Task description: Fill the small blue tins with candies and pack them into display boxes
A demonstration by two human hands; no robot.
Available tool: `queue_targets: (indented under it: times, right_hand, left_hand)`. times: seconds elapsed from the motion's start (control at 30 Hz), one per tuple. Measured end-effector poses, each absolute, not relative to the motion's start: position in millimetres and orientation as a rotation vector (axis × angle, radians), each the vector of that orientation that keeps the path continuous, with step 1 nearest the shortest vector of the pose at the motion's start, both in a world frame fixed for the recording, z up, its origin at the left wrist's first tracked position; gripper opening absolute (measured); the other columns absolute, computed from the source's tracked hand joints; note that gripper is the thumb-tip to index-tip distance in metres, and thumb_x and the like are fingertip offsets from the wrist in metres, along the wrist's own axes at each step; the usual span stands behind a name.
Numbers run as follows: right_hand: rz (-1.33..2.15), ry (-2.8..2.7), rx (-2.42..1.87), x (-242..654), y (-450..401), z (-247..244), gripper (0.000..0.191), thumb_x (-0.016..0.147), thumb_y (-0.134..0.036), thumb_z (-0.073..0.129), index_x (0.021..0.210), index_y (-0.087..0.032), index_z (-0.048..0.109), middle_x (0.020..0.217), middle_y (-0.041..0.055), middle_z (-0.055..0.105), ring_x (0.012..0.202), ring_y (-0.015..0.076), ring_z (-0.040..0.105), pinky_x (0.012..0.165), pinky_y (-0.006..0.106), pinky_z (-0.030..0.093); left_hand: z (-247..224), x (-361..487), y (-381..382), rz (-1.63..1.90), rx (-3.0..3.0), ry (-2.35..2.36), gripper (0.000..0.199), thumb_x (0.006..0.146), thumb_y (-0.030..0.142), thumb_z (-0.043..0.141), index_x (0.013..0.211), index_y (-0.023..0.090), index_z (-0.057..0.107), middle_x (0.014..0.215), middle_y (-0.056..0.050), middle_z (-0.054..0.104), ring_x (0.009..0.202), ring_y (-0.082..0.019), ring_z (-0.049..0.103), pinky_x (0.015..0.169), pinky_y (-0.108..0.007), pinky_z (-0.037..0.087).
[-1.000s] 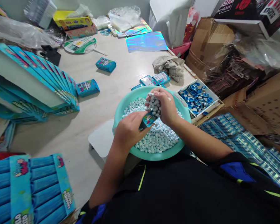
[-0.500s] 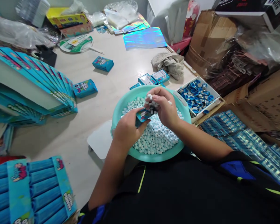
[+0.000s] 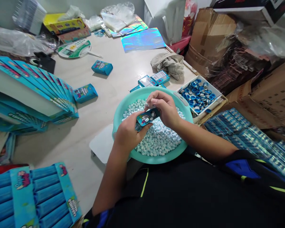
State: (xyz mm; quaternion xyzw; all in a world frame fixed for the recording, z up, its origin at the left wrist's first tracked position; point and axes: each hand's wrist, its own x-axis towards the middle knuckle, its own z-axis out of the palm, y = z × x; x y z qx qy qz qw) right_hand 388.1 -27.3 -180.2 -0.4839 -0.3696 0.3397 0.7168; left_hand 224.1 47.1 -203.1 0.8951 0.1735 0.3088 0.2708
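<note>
Over a mint-green basin point(image 3: 117, 109) full of small white candies point(image 3: 160, 142), my left hand point(image 3: 128, 131) grips a small blue candy box point(image 3: 143, 118) lying on its side. Some white candies rest on the box's upper face. Just above the box's right end, my right hand point(image 3: 165, 109) is closed with bent fingers around a few more white candies, largely hidden by the fingers. Beyond the basin's far rim lie several similar blue boxes point(image 3: 147, 81).
A white tray point(image 3: 217, 99) of blue caps sits right of the basin. Blue display cartons point(image 3: 33, 91) stand at left, and a packed carton point(image 3: 21, 190) lies at front left. A grey cloth point(image 3: 168, 65), a hand fan point(image 3: 73, 49) and cardboard boxes point(image 3: 211, 41) lie farther back.
Fewer candies show in my right hand, and several now lie on the box's face. The box has tilted so that more of it faces me. The view has shifted slightly.
</note>
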Motion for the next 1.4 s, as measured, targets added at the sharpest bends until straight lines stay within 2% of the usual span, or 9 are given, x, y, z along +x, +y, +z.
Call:
queue_targets:
  times: [0.3, 0.57, 0.77, 0.93, 1.07, 1.2, 1.3, 1.4]
  right_hand:
    - [0.697, -0.905, -0.87, 387.8, -30.9, -183.6, 0.02, 0.091, -0.037, 0.067, 0.078, -0.022, 0.064, 0.076, -0.0002, 0.06, 0.074, 0.0169, 0.064, 0.075, 0.033, 0.053]
    - [0.617, -0.923, -1.015, 388.2, -31.6, -184.2, 0.029, 0.088, -0.049, 0.065, 0.076, -0.023, 0.062, 0.078, 0.0014, 0.059, 0.077, 0.0184, 0.06, 0.078, 0.035, 0.055]
    - [0.62, -0.946, -0.971, 389.5, -32.9, -188.4, 0.03, 0.09, -0.048, 0.065, 0.073, -0.024, 0.061, 0.075, 0.0006, 0.055, 0.071, 0.0168, 0.057, 0.07, 0.033, 0.051]
    - [0.566, -1.004, -0.985, 391.5, -34.8, -186.8, 0.03, 0.093, -0.047, 0.065, 0.074, -0.023, 0.062, 0.08, 0.0014, 0.056, 0.077, 0.0175, 0.056, 0.075, 0.033, 0.049]
    - [0.547, -1.149, -1.089, 392.5, -35.3, -183.6, 0.021, 0.095, -0.045, 0.067, 0.091, -0.025, 0.066, 0.096, 0.0035, 0.06, 0.096, 0.0206, 0.059, 0.09, 0.037, 0.05]
    - [0.58, -1.34, -1.262, 392.2, -33.4, -188.7, 0.035, 0.092, -0.052, 0.07, 0.114, -0.026, 0.064, 0.117, 0.0075, 0.061, 0.117, 0.0264, 0.057, 0.104, 0.044, 0.047]
    - [0.61, -1.393, -1.316, 392.8, -32.3, -194.0, 0.043, 0.09, -0.051, 0.074, 0.123, -0.025, 0.062, 0.123, 0.0094, 0.059, 0.12, 0.0286, 0.057, 0.105, 0.046, 0.048]
    - [0.625, -1.361, -1.323, 394.7, -32.6, -195.1, 0.043, 0.091, -0.05, 0.074, 0.124, -0.025, 0.061, 0.125, 0.0104, 0.06, 0.119, 0.029, 0.059, 0.104, 0.047, 0.048]
  left_hand:
    - [-204.6, 225.1, 48.6, 0.831, 2.42, 0.439, 0.043, 0.094, 0.041, 0.071, 0.131, 0.02, 0.061, 0.122, -0.011, 0.073, 0.113, -0.027, 0.071, 0.096, -0.039, 0.06]
    - [-206.1, 224.8, 47.4, 0.864, 2.459, 0.459, 0.042, 0.094, 0.038, 0.071, 0.131, 0.019, 0.06, 0.125, -0.012, 0.072, 0.117, -0.028, 0.07, 0.099, -0.04, 0.059]
    - [-205.1, 224.5, 46.9, 0.833, 2.458, 0.501, 0.044, 0.094, 0.043, 0.071, 0.13, 0.019, 0.062, 0.123, -0.012, 0.073, 0.115, -0.029, 0.071, 0.098, -0.041, 0.059]
    - [-204.9, 222.2, 46.3, 0.889, 2.471, 0.481, 0.042, 0.092, 0.042, 0.073, 0.128, 0.02, 0.064, 0.12, -0.011, 0.075, 0.11, -0.028, 0.073, 0.096, -0.041, 0.06]
    - [-205.0, 220.6, 47.7, 0.957, 2.439, 0.466, 0.043, 0.091, 0.039, 0.076, 0.127, 0.02, 0.064, 0.118, -0.01, 0.075, 0.108, -0.027, 0.073, 0.095, -0.04, 0.061]
    - [-203.0, 219.1, 48.4, 0.971, 2.45, 0.436, 0.038, 0.093, 0.038, 0.073, 0.124, 0.019, 0.065, 0.117, -0.01, 0.075, 0.109, -0.026, 0.073, 0.093, -0.039, 0.062]
    - [-201.1, 217.8, 47.6, 0.965, 2.469, 0.444, 0.036, 0.094, 0.037, 0.07, 0.125, 0.02, 0.065, 0.118, -0.01, 0.075, 0.11, -0.026, 0.073, 0.095, -0.039, 0.062]
    - [-199.7, 216.5, 46.8, 1.006, 2.436, 0.538, 0.037, 0.093, 0.038, 0.073, 0.125, 0.021, 0.066, 0.119, -0.01, 0.075, 0.109, -0.026, 0.073, 0.095, -0.04, 0.062]
